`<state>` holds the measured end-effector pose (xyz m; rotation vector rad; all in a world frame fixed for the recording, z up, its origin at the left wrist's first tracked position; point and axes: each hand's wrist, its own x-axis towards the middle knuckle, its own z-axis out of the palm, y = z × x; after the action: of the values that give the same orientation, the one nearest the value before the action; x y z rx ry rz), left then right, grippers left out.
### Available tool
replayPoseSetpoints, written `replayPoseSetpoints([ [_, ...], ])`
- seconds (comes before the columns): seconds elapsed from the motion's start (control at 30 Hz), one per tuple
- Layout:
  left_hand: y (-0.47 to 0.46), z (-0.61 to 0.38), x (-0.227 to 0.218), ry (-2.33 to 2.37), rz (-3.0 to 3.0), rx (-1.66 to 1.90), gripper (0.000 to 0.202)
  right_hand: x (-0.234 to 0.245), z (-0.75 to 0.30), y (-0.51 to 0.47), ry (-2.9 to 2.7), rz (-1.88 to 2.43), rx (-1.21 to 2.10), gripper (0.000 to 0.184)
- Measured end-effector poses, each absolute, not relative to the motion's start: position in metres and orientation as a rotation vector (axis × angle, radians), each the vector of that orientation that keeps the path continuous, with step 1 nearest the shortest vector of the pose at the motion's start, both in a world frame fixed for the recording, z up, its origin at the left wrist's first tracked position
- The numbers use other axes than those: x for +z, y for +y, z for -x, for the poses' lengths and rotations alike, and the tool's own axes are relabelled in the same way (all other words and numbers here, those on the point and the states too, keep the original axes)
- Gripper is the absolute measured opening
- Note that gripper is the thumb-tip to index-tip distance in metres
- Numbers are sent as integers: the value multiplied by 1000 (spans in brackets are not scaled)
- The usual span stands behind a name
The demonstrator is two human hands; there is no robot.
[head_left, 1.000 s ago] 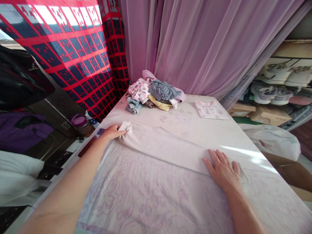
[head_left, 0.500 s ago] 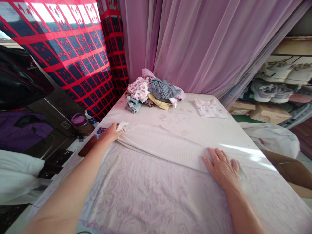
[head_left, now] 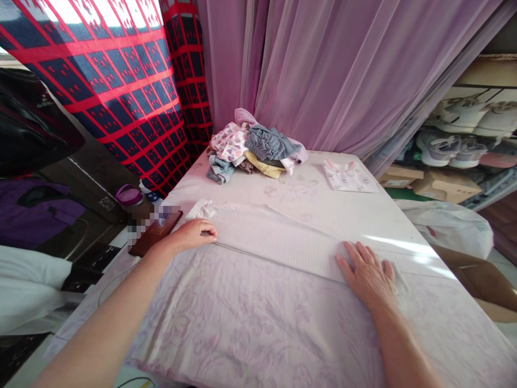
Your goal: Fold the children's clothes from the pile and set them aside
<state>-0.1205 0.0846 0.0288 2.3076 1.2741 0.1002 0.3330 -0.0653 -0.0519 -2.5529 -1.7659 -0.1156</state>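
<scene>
A pale pink ribbed garment lies stretched across the table, over a floral cloth. My left hand rests on its left end near the lower edge, fingers curled down onto the fabric. My right hand lies flat on the garment's right end with fingers spread. A crumpled white cuff sticks out just beyond my left hand.
A heap of mixed clothes sits at the table's far end, with a folded pink-and-white piece to its right. Purple curtains hang behind. A dark phone-like slab lies at the left edge. Shoe shelves and boxes stand at right.
My left hand let go of the cuff end and slid down and toward me onto the garment's lower left edge. My right hand stayed flat in place.
</scene>
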Motion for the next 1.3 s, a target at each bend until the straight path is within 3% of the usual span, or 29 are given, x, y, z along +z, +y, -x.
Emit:
replayPoseSetpoints([
  [0.63, 93, 135, 27, 1209, -2398, 9, 15, -47, -327, -66, -1754, 2559, -108, 61],
  [0.87, 103, 84, 36, 1401, -2481, 120, 29, -51, -331, -64, -1756, 2569, -130, 58],
  [0.97, 106, 44, 19, 1274, -2590, 257, 36, -49, -328, -65, -1749, 2568, -146, 58],
  [1.1, 103, 13, -12, 1496, -2615, 279, 51, -45, -323, -67, -1756, 2548, -164, 57],
  [1.3, 104, 35, -22, 1634, -2560, 172, 55, -40, -319, -68, -1757, 2559, -158, 57],
])
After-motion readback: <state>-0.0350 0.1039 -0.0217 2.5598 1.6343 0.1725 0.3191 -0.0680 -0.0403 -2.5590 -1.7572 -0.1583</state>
